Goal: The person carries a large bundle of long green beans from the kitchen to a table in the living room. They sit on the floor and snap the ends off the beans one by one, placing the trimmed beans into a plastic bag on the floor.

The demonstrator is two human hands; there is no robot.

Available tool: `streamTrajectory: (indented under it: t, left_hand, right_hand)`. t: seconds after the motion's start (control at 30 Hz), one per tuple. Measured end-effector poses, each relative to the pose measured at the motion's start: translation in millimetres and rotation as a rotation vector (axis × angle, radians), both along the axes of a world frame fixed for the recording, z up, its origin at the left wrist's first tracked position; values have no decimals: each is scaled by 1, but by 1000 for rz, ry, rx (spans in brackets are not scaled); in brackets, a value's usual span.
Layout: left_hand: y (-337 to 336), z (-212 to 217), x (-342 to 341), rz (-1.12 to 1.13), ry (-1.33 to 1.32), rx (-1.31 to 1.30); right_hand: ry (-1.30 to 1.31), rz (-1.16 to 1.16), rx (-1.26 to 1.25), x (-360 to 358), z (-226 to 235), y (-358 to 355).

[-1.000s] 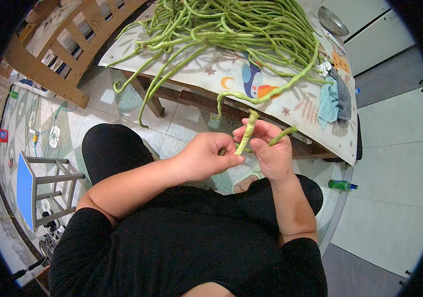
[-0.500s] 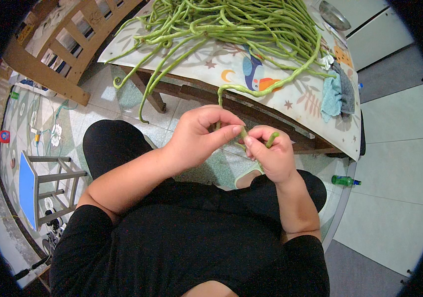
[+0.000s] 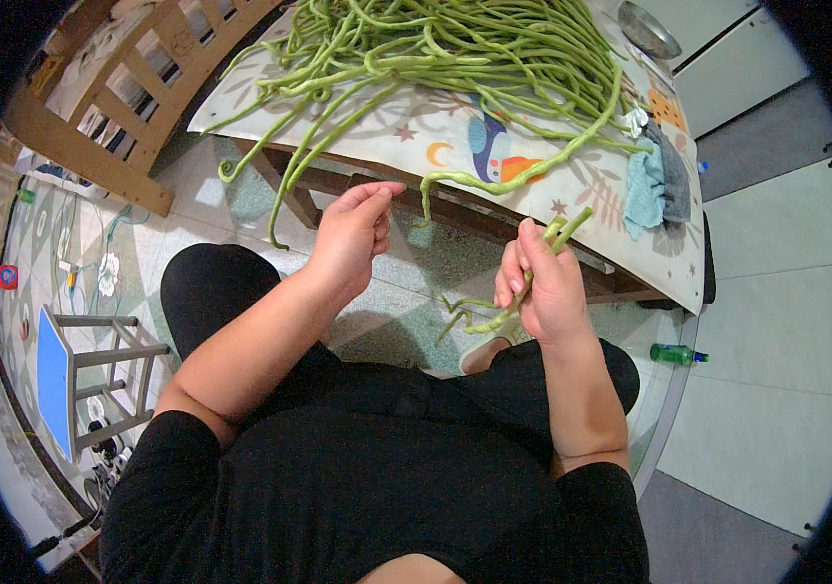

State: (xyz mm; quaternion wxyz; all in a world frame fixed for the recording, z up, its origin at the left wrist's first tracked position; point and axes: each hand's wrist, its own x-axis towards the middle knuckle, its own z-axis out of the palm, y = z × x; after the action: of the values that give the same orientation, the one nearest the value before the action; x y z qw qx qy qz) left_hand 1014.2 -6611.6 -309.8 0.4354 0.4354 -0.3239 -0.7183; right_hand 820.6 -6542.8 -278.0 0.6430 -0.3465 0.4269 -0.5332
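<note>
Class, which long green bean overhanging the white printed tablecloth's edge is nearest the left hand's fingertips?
The long green bean running past the printed bird's orange beak, its end drooping right of the left hand; the others overhang farther left.

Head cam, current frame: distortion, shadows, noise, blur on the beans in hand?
All in head view: rim black, slatted wooden frame visibly bowed; soft shadow on the floor tiles between the knees; faint grain in the black shirt; held beans in the right hand show no obvious smear.

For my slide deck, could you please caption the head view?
Right hand holding green beans, with a bean heap on the table.
</note>
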Motion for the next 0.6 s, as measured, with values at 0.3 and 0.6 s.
streamTrajectory:
  t: [0.3, 0.6]
  left_hand:
    - [-1, -16, -2, -392, 151, 279]
    - [32, 11, -10, -636, 248, 214]
  right_hand:
    - [-34, 30, 91, 3, -9, -5]
    - [50, 64, -23, 12, -20, -4]
